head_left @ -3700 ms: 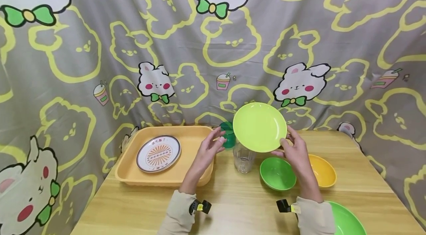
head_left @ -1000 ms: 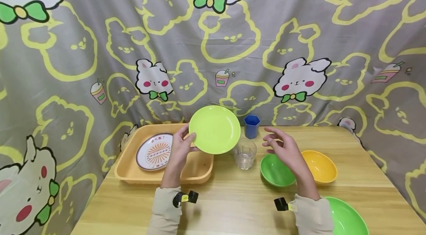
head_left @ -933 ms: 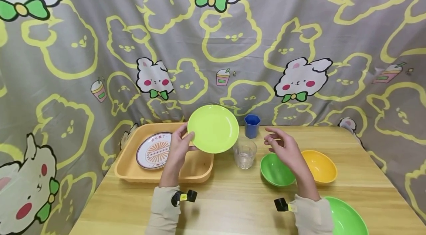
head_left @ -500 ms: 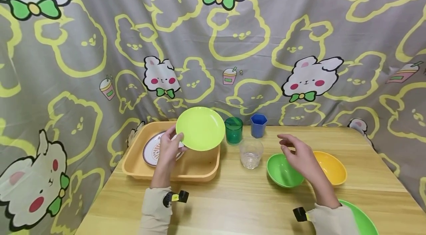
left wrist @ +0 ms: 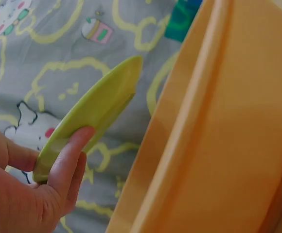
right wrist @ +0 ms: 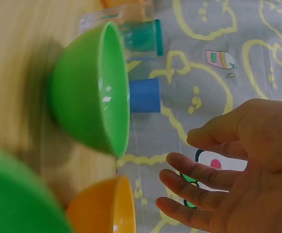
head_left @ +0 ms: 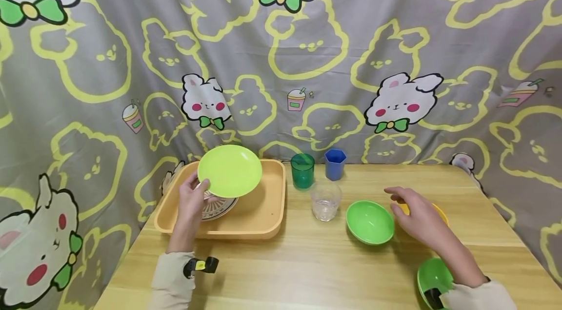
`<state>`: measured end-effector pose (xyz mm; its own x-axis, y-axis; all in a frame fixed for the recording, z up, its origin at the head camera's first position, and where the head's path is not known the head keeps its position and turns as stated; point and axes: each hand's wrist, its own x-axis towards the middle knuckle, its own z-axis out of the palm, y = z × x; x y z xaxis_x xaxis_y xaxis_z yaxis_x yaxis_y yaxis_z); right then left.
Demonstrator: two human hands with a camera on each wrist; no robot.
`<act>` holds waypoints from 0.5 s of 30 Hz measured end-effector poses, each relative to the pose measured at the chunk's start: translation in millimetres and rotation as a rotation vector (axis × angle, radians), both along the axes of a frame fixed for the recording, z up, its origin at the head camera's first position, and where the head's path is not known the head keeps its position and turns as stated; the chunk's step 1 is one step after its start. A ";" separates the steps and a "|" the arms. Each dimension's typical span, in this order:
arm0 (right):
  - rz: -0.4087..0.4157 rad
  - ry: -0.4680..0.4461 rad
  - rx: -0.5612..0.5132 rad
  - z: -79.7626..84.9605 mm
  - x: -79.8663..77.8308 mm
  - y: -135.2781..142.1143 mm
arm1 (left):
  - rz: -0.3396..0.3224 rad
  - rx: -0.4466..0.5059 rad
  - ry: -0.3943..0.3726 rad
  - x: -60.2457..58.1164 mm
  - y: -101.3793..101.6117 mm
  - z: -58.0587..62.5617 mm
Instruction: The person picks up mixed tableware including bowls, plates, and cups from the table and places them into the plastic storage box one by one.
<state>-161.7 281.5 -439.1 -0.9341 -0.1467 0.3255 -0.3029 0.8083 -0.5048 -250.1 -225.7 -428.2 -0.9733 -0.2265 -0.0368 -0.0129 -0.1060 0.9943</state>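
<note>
My left hand (head_left: 191, 205) pinches the edge of a yellow-green plate (head_left: 230, 171), thumb on one face and fingers on the other. The plate is tilted above the left part of an orange tray (head_left: 263, 202). Below it in that tray lies a white patterned plate (head_left: 219, 208), partly covered. My right hand (head_left: 417, 215) holds nothing; its fingers are loosely bent above a yellow bowl (head_left: 440, 212), which it mostly hides in the head view. Just left of it stands a green bowl (head_left: 370, 222). In the right wrist view the fingers (right wrist: 194, 187) are spread apart.
A clear glass (head_left: 326, 202), a dark green cup (head_left: 303, 172) and a blue hexagonal cup (head_left: 335, 164) stand between tray and bowls. Another green bowl (head_left: 432, 278) sits near the front right, partly behind the right forearm. A patterned curtain (head_left: 281, 66) hangs behind the table.
The yellow-green plate passed from my right hand to my left, which has carried it leftward over the tray. My right hand has drawn back to the right, uncovering the green bowl.
</note>
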 end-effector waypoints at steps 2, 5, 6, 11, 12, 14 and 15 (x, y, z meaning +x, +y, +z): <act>0.008 0.018 0.022 -2.1 1.8 5.4 | 0.014 -0.004 -0.010 1.9 -9.7 -1.6; 0.016 0.026 0.052 -3.9 3.6 13.7 | 0.032 -0.026 -0.037 5.4 -23.6 -4.7; 0.017 0.017 0.060 -4.1 4.0 16.6 | 0.034 -0.038 -0.046 6.6 -27.5 -5.8; -0.002 -0.020 0.101 -4.8 4.3 33.0 | 0.028 -0.058 -0.069 9.1 -43.4 -10.7; -0.006 -0.022 0.107 -5.2 3.9 36.6 | 0.030 -0.052 -0.073 8.9 -45.7 -11.3; -0.020 -0.019 0.120 -5.8 4.0 43.8 | 0.032 -0.024 -0.083 7.5 -50.5 -12.3; -0.025 -0.020 0.125 -6.3 3.7 47.8 | 0.033 -0.011 -0.091 6.9 -52.5 -12.5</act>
<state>-158.0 329.3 -445.4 -0.9442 -0.1614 0.2872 -0.2726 0.8723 -0.4059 -243.2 -278.3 -440.7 -0.9580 -0.2594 -0.1224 -0.1002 -0.0972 0.9902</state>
